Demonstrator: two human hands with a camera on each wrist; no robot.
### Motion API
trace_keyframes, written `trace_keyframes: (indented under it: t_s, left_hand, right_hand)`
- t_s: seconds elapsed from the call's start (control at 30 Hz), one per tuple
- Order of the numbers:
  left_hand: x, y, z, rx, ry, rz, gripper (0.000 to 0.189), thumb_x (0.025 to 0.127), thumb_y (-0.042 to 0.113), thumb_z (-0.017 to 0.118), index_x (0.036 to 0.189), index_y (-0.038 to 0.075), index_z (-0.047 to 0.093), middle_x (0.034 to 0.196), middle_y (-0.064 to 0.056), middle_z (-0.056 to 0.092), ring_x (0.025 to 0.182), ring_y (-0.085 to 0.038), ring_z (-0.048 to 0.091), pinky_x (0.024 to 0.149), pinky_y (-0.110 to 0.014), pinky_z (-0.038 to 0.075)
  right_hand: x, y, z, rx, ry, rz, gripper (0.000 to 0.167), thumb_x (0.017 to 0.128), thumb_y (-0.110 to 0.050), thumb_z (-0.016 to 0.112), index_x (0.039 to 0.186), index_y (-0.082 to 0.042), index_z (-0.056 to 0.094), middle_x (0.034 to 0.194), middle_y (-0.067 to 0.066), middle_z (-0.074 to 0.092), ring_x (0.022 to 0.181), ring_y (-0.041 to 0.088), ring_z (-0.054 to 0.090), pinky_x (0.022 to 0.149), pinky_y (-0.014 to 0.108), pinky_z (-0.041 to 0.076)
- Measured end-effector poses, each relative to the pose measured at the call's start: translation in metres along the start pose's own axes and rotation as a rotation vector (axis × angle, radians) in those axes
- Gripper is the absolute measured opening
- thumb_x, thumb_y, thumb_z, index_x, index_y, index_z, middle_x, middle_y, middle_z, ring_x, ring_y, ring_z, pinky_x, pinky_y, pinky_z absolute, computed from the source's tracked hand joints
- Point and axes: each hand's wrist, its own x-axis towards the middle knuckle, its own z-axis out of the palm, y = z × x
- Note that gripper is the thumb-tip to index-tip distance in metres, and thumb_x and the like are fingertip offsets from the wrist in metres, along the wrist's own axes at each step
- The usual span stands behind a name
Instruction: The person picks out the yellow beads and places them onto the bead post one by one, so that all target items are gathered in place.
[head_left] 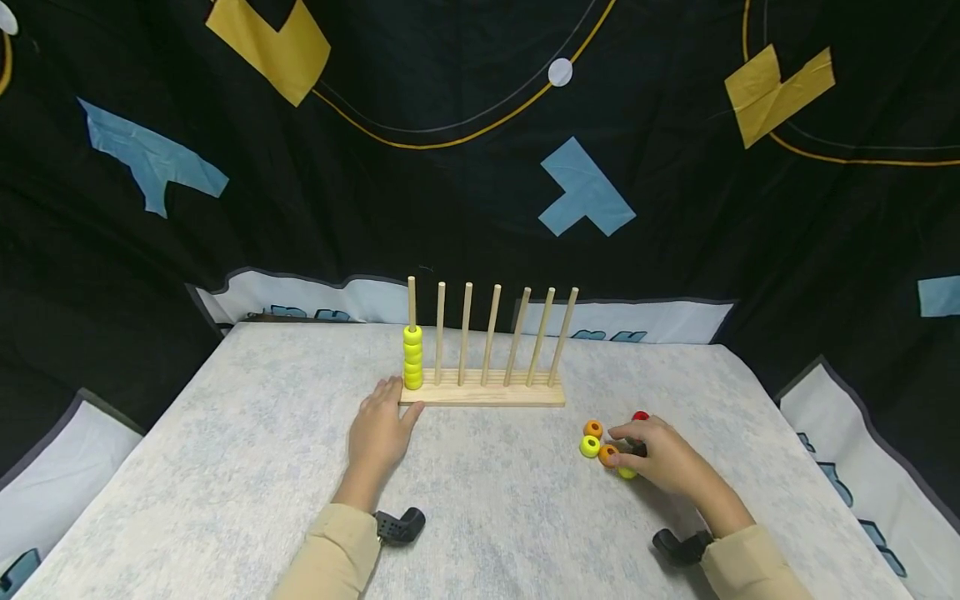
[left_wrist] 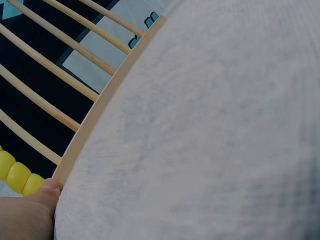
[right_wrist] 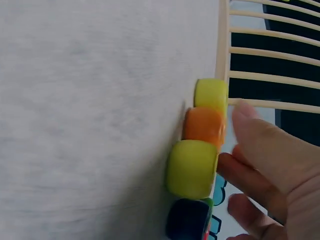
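Note:
A wooden peg stand (head_left: 517, 400) holds a row of several upright dowels. Yellow beads (head_left: 412, 358) are stacked on its leftmost dowel. My left hand (head_left: 378, 429) holds the left end of the stand, its thumb (left_wrist: 47, 192) against the front edge of the base. Over a cluster of loose beads on the table is my right hand (head_left: 667, 457), with thumb and fingers apart. Around it lie an orange bead (head_left: 608, 455), a yellow bead (head_left: 590, 447), another orange bead (head_left: 593, 428) and a red bead (head_left: 640, 416), partly hidden. A dark bead (right_wrist: 187, 220) shows in the right wrist view.
The pale mottled table (head_left: 480, 517) carries the stand near its back edge, with the loose beads to the right. Behind the table hangs a black cloth (head_left: 450, 208) with blue and yellow patches. Both wrists wear black camera mounts (head_left: 401, 527).

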Motion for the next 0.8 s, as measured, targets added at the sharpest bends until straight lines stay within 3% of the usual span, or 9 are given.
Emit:
trace_keyframes:
  t_s: [0.13,0.47,0.63,0.8]
  left_hand:
    - [0.000,0.000,0.000,-0.004,0.000,0.004,0.069,0.099,0.044,0.056,0.151,0.002,0.038,0.156,-0.017,0.040,0.147,-0.037,0.034,0.119,-0.056,0.031]
    - [0.001,0.000,0.001,0.005,0.003,0.001,0.069,0.099,0.045,0.057,0.151,0.002,0.039,0.156,-0.017,0.041,0.147,-0.037,0.034,0.119,-0.056,0.032]
    - [0.001,0.000,0.001,0.007,0.003,-0.001,0.069,0.099,0.044,0.057,0.151,0.002,0.038,0.156,-0.017,0.041,0.147,-0.037,0.034,0.119,-0.056,0.031]
    - [0.001,-0.001,0.001,0.007,0.003,0.000,0.070,0.099,0.045,0.057,0.151,0.002,0.038,0.156,-0.017,0.040,0.147,-0.037,0.034,0.119,-0.056,0.032]
  right_hand:
    - [-0.006,0.003,0.003,-0.028,-0.048,0.029,0.046,0.082,-0.035,0.081,0.120,-0.012,0.071,0.118,0.003,0.070,0.114,0.028,0.057,0.094,0.052,0.053]
    - [-0.011,0.007,0.006,-0.064,-0.051,0.098,0.050,0.076,-0.031,0.086,0.119,-0.011,0.072,0.116,0.003,0.069,0.109,0.023,0.057,0.096,0.051,0.052]
    - [-0.011,0.005,0.005,-0.073,-0.010,0.132,0.041,0.076,-0.031,0.086,0.111,-0.013,0.075,0.107,0.000,0.069,0.097,0.016,0.055,0.087,0.043,0.055]
    - [-0.012,0.004,0.003,-0.067,0.067,0.077,0.042,0.078,-0.033,0.085,0.112,-0.012,0.075,0.107,0.001,0.071,0.101,0.020,0.059,0.088,0.045,0.055]
